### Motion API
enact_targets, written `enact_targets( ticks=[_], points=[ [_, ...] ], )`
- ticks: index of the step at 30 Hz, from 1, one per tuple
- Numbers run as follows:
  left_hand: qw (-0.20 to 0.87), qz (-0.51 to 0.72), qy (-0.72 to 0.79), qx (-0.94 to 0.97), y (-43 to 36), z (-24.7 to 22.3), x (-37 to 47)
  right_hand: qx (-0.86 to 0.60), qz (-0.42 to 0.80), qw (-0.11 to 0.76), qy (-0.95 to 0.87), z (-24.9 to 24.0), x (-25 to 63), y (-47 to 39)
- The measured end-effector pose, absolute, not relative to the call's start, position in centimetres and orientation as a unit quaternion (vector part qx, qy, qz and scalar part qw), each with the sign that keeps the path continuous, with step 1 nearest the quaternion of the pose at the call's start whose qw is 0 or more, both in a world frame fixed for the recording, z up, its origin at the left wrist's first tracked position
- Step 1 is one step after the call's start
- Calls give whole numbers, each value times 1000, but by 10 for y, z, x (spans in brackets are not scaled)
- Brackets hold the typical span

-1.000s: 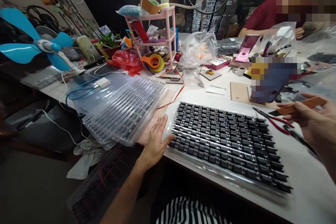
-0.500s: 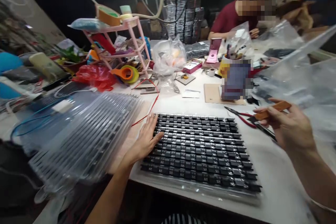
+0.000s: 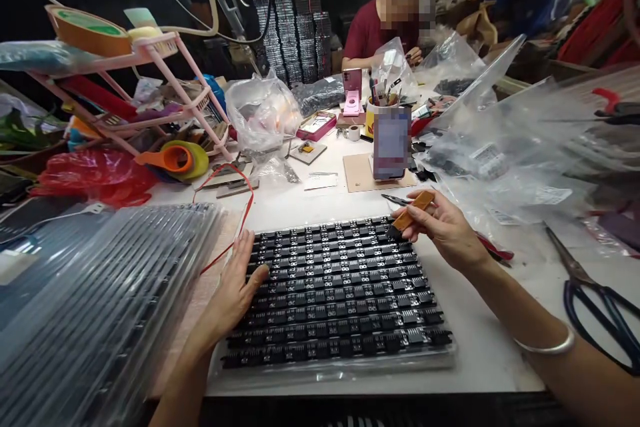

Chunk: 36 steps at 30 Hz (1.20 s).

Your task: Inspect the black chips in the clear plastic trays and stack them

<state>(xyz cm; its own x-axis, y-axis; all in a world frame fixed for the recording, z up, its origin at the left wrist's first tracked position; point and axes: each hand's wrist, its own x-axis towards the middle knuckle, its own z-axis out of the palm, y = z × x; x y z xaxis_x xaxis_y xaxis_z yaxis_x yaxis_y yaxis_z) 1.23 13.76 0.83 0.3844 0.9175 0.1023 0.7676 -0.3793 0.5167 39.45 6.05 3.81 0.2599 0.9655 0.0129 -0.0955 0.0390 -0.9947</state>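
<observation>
Tray (image 3: 340, 374): flat on the surface (image 3: 493, 340), straight before the person, black parts (image 3: 330, 293) in rows.
Left hand (image 3: 235, 290): thumb apart from the fingers, resting on the tray's left edge, likely steadying it.
Right hand (image 3: 445, 223): fingers pinching a brush (image 3: 415, 211), bristles down at the far right corner; contact cannot be told.
Phone (image 3: 391, 147): propped beyond, perhaps for easy viewing.

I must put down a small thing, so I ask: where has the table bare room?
White tabletop shows right of the component tray, below the right forearm. A thinner strip lies behind this tray, before the white card and beige board. Crowded: left, with stacked clear trays; back right, with plastic bags.
</observation>
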Motion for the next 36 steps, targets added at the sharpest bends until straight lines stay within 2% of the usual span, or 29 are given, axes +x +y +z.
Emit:
enact_targets(
  ticks=[4, 14, 33, 36],
  points=[
    [208, 199, 529, 798, 137, 9, 13, -537, 445, 571, -432, 37, 393, 59],
    [195, 195, 514, 813, 140, 4, 10, -574, 415, 585, -396, 39, 410, 64],
    [216, 217, 507, 806, 143, 3, 11, -539, 379, 677, -329, 29, 411, 74],
    [233, 226, 513, 795, 143, 5, 12, -543, 394, 662, -334, 34, 413, 72]
  ],
)
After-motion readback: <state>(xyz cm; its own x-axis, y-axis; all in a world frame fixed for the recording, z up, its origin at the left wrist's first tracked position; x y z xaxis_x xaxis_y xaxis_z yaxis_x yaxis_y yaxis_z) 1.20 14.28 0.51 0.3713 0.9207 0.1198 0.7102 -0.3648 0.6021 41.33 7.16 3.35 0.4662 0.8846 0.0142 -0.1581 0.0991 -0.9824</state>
